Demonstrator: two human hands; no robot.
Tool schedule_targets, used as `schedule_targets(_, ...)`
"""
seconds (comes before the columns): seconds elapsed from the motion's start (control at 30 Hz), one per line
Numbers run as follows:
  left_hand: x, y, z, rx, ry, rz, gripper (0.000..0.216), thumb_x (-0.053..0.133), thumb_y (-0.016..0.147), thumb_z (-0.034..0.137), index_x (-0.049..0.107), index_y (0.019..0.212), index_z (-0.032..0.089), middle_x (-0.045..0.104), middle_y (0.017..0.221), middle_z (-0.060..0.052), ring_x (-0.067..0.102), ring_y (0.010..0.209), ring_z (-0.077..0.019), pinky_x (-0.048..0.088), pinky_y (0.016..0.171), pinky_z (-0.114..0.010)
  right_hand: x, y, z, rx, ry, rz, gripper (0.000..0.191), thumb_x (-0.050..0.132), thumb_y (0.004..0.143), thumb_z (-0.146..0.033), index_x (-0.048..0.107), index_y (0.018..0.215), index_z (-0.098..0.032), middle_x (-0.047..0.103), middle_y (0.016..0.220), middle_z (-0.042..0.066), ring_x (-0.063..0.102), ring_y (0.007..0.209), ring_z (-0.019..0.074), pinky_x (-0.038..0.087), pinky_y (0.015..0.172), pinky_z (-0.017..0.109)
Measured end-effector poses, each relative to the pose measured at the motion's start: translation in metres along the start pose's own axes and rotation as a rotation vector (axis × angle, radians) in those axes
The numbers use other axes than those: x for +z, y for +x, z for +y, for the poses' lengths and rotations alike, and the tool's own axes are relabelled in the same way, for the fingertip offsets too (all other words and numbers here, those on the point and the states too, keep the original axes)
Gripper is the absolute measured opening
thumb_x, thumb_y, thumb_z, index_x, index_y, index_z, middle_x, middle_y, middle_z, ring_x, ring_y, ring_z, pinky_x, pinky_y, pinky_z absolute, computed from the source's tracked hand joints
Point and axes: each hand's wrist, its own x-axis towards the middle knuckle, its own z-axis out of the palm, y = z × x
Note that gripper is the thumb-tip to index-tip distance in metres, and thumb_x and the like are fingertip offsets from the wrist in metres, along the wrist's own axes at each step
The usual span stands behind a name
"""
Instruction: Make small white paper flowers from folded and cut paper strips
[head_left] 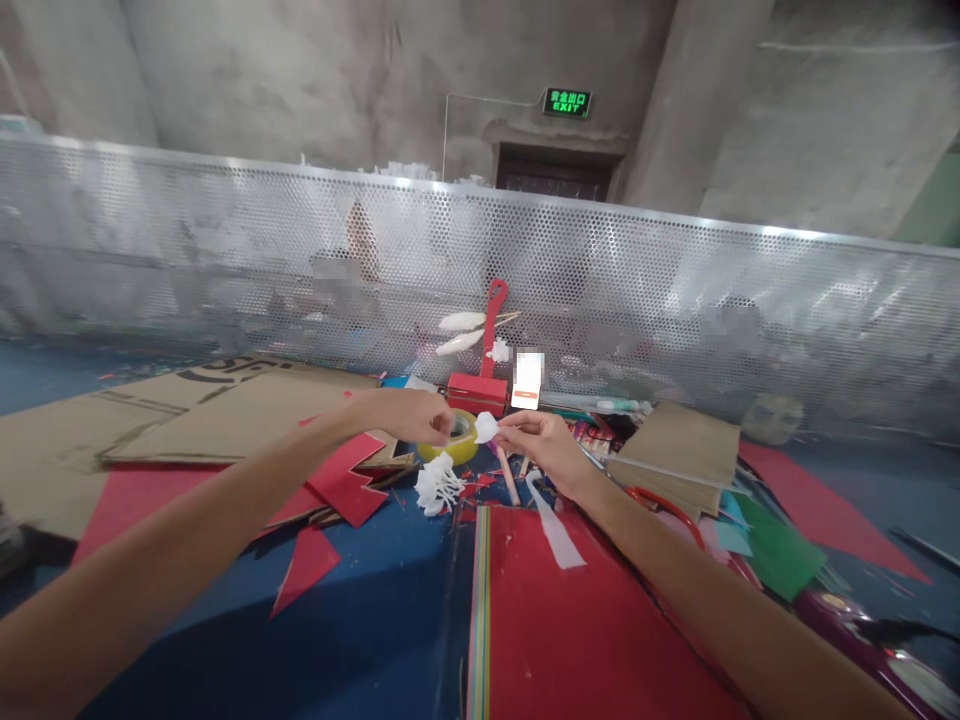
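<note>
My right hand [546, 447] pinches a small white paper flower [486, 428] by its twisted end, its crumpled head pointing left. My left hand [420, 415] is closed, fingers bent downward at the yellow tape roll [459, 447]; what its fingertips hold, if anything, is hidden. Just below the roll lies a bunch of white paper flowers [438, 485] with thin twisted stems. A white paper strip [556, 525] rests on the stack of red paper [585, 610] in front of me.
Cardboard sheets [225, 410] and cut red pieces [349, 480] spread out on the left. Behind my hands stand a red box-like piece [477, 392] and a lit phone [528, 380]. Red-handled scissors [667, 510] lie at right. A perforated metal screen [300, 250] crosses the back.
</note>
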Motion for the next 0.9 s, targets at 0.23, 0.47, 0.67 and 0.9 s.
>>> schedule_targets(0.23, 0.028, 0.02, 0.023, 0.017, -0.524, -0.2, 0.023, 0.063, 0.077, 0.039, 0.065, 0.08, 0.017, 0.071, 0.078, -0.007, 0.064, 0.068, -0.0178, 0.049, 0.064, -0.028, 0.002, 0.0, -0.004, -0.205, -0.216, 0.067, 0.028, 0.077, 0.072, -0.04, 0.073, 0.086, -0.016, 0.074, 0.083, 0.007, 0.069, 0.074, 0.019, 0.055, 0.068, 0.029)
schedule_targets(0.47, 0.036, 0.022, 0.026, -0.08, -0.747, -0.059, 0.032, 0.068, 0.075, 0.048, 0.065, 0.083, 0.018, 0.07, 0.08, -0.006, 0.063, 0.073, -0.0171, 0.048, 0.066, -0.027, 0.001, 0.002, -0.003, -0.251, -0.296, -0.024, 0.026, 0.075, 0.073, -0.039, 0.073, 0.087, -0.018, 0.074, 0.085, 0.006, 0.069, 0.078, 0.0203, 0.054, 0.074, 0.031)
schedule_targets(0.67, 0.032, 0.022, 0.018, -0.068, -0.846, -0.046, 0.033, 0.069, 0.076, 0.046, 0.064, 0.082, 0.015, 0.068, 0.083, -0.005, 0.061, 0.071, -0.0136, 0.045, 0.065, -0.025, 0.0, 0.001, -0.001, -0.185, -0.21, -0.047, 0.031, 0.077, 0.07, -0.044, 0.072, 0.087, -0.018, 0.074, 0.085, 0.007, 0.07, 0.074, 0.0208, 0.058, 0.072, 0.034)
schedule_targets(0.9, 0.032, 0.024, 0.014, -0.063, -0.847, -0.035, 0.027, 0.067, 0.078, 0.043, 0.065, 0.081, 0.016, 0.068, 0.082, -0.004, 0.06, 0.071, -0.0126, 0.044, 0.065, -0.024, 0.0, 0.0, -0.002, -0.202, -0.251, -0.07, 0.029, 0.078, 0.07, -0.04, 0.074, 0.086, -0.017, 0.075, 0.085, 0.007, 0.071, 0.078, 0.0215, 0.056, 0.077, 0.033)
